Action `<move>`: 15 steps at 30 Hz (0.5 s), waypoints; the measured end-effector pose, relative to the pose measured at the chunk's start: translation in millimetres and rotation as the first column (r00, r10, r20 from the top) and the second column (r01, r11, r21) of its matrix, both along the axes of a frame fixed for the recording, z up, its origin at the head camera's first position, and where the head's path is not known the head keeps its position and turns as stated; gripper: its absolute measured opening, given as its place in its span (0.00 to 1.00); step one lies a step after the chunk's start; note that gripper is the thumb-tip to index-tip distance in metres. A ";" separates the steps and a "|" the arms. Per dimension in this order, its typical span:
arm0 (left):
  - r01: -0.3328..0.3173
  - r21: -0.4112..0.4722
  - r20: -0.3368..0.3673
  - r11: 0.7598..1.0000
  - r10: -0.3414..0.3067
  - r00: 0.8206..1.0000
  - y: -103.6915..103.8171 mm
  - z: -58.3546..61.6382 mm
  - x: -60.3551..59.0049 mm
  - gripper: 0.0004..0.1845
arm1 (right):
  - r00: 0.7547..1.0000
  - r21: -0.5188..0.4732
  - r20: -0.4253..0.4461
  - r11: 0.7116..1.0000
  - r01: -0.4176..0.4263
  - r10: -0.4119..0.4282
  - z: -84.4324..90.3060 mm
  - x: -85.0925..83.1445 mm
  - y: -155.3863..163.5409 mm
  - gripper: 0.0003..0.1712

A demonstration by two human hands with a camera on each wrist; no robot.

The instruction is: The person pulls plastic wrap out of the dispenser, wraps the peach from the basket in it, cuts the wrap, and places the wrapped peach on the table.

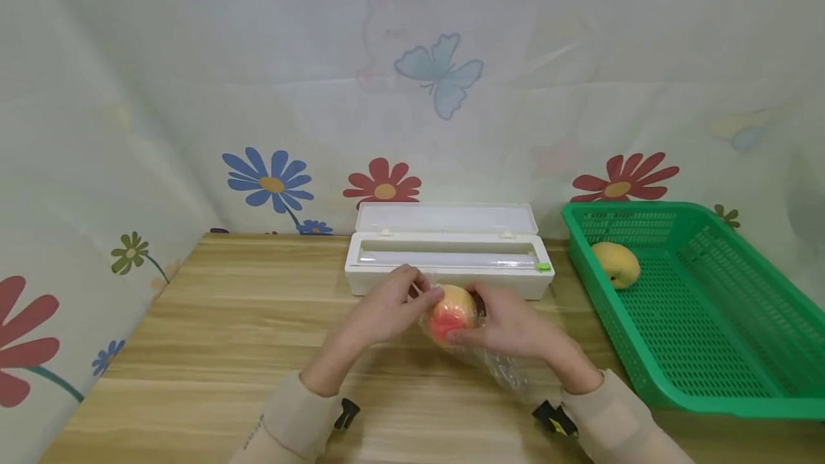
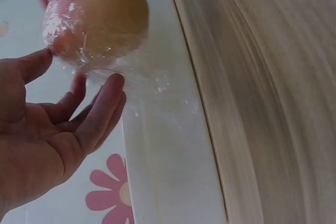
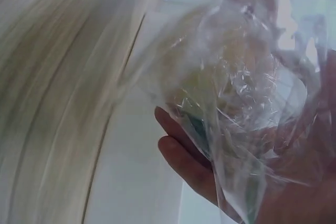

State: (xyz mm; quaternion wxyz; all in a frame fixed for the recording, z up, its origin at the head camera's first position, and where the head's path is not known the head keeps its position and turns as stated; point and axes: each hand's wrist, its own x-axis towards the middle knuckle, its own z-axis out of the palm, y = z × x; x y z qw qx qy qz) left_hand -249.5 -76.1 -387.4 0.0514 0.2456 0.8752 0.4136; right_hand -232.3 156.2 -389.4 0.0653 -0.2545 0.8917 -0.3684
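A red-and-yellow peach (image 1: 453,310) is wrapped in clear cling film (image 1: 505,371), which trails loosely toward the near right. My right hand (image 1: 515,321) grips the peach from the right, thumb in front and fingers behind. In the right wrist view, crumpled film (image 3: 236,93) covers much of the peach and part of that hand. At the peach's left side is my left hand (image 1: 389,306). The left wrist view shows its thumb and loosely bent fingers (image 2: 105,103) spread apart, touching the film at the underside of the peach (image 2: 113,17).
Behind the hands stands a white cling-film dispenser (image 1: 451,281), lid raised, with a roll (image 1: 445,258) inside and a green slider (image 1: 543,267) at its right end. A green basket (image 1: 709,321) on the right holds a yellow fruit (image 1: 616,265). Wooden tabletop (image 1: 245,313) extends left.
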 end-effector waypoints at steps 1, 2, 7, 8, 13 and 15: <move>-0.005 0.014 -0.001 1.000 0.005 1.000 0.1 -0.4 -0.1 0.16 | 1.000 0.004 -0.007 1.000 0.006 -0.006 1.0 0.2 -0.4 0.35; -0.008 0.028 0.002 1.000 0.008 1.000 0.1 -0.6 -0.2 0.16 | 1.000 0.005 -0.018 1.000 0.007 -0.007 1.9 0.3 -0.4 0.36; 0.000 0.095 -0.001 0.995 0.000 1.000 0.9 -0.3 -1.6 0.20 | 0.997 -0.002 -0.079 1.000 0.020 -0.020 4.9 1.3 -1.3 0.39; 0.002 0.101 -0.006 0.995 -0.002 1.000 1.3 -0.8 -2.0 0.21 | 0.995 -0.006 -0.093 1.000 0.021 -0.022 5.3 1.5 -1.4 0.39; 0.008 0.118 -0.032 0.993 -0.005 0.999 4.0 -1.5 -0.8 0.22 | 0.988 -0.019 -0.148 0.999 0.039 -0.041 6.5 3.4 -1.6 0.40; 0.013 0.144 -0.030 0.990 -0.009 1.000 4.8 -0.3 0.9 0.22 | 0.984 -0.010 -0.172 0.999 0.050 -0.051 7.3 4.8 -1.8 0.42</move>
